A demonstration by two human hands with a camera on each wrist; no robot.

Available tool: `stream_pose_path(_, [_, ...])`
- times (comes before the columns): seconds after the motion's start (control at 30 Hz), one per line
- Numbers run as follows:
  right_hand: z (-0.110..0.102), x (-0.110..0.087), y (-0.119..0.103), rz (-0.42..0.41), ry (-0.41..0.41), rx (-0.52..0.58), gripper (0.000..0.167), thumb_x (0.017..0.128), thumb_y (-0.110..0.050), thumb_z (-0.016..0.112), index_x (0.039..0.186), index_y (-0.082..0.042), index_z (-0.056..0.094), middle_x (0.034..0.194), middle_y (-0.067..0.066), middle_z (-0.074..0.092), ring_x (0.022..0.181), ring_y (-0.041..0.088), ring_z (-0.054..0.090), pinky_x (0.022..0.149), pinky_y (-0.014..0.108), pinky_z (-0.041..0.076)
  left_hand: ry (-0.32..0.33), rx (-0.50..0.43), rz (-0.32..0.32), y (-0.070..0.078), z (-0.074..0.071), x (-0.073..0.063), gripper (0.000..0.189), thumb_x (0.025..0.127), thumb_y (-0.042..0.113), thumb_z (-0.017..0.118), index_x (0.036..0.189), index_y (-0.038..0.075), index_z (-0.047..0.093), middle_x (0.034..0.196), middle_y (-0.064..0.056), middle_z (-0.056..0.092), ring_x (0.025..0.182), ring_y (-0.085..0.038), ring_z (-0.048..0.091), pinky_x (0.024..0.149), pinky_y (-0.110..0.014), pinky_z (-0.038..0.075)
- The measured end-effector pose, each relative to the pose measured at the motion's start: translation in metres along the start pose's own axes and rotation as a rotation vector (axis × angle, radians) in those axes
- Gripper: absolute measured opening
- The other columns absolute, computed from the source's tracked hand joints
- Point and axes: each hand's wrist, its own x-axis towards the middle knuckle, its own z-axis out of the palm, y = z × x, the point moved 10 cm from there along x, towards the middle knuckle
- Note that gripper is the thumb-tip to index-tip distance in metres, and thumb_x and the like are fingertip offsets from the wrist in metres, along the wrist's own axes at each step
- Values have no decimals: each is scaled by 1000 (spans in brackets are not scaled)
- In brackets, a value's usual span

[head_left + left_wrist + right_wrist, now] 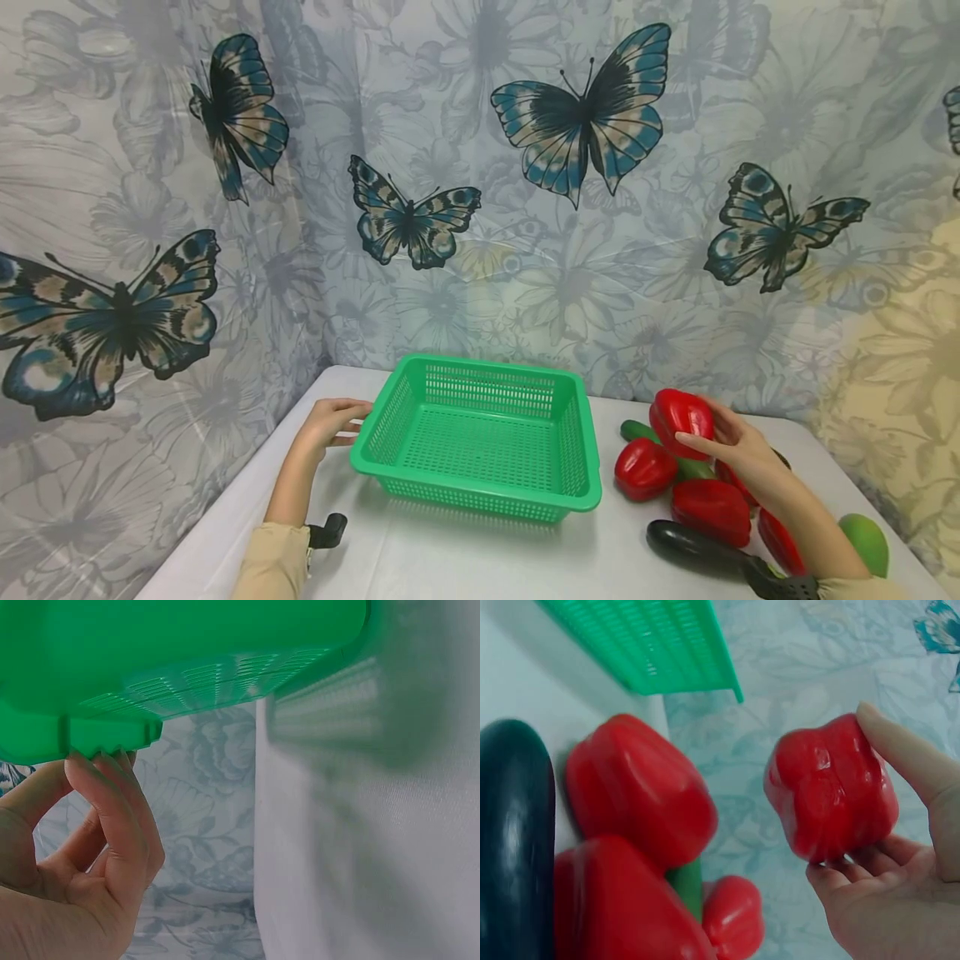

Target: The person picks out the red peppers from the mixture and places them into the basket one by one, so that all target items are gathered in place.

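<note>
My right hand (750,450) grips a red bell pepper (678,421), thumb on one side and fingers on the other, raised over the vegetables on the right. In the right wrist view the held pepper shows its lobed end. At the left side of the green plastic basket (472,504), my left hand (330,425) holds the rim with its fingertips. The left wrist view shows those bent fingers (112,817) right at the rim's edge. Nothing lies inside the basket.
More red bell peppers (645,469), a dark eggplant (693,546) and a green cucumber (637,431) lie on the white table (450,558) right of the basket. A green mango-like fruit (865,542) is at the right edge. Butterfly-patterned cloth (525,308) hangs behind.
</note>
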Motion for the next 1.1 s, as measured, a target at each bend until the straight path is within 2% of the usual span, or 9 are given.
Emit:
stream_pose_path(0.07, [3, 2, -2, 7, -2, 0, 90, 96, -47, 57, 158, -17, -1, 157, 27, 25, 98, 3, 50, 68, 28, 50, -5, -4, 8, 0, 0, -1, 47, 95, 30, 64, 127, -4, 61, 115, -16, 68, 84, -12, 67, 77, -35, 61])
stream_pose_path(0.17, [8, 5, -4, 19, -12, 19, 91, 96, -47, 58, 158, -18, -2, 158, 25, 22, 111, 19, 49, 66, 30, 47, -6, -5, 11, 1, 0, -1, 47, 96, 30, 63, 127, -4, 61, 116, -17, 68, 85, -13, 68, 78, -36, 60])
stream_pose_path(0.27, [12, 7, -5, 17, -24, 43, 93, 95, -46, 59, 158, -18, -4, 160, 24, 16, 134, 39, 35, 86, 41, 54, 6, -3, 1, -1, 1, 1, 46, 95, 30, 64, 127, -3, 61, 118, -17, 67, 86, -13, 67, 79, -35, 60])
stream_pose_path(0.37, [16, 9, -10, -10, -30, 73, 93, 95, -44, 60, 158, -17, -3, 161, 23, 13, 144, 47, 20, 102, 55, 48, 15, 1, -5, -3, 1, 1, 45, 95, 30, 64, 127, -2, 62, 120, -17, 67, 87, -13, 67, 79, -34, 60])
stream_pose_path(0.8, [26, 16, -18, -36, -13, 47, 97, 93, -45, 62, 158, -16, -3, 162, 24, 9, 145, 50, 18, 109, 61, 38, 39, -16, -24, -8, -1, 1, 43, 95, 30, 64, 125, 0, 63, 116, -14, 68, 86, -12, 66, 79, -34, 60])
stream_pose_path(1.1, [40, 20, -30, -43, -5, 51, 100, 90, -49, 65, 159, -17, 0, 163, 20, 11, 145, 47, 21, 105, 56, 45, 37, -36, -22, -7, 0, 1, 43, 94, 30, 65, 125, -1, 64, 112, -10, 70, 82, -10, 66, 76, -31, 60])
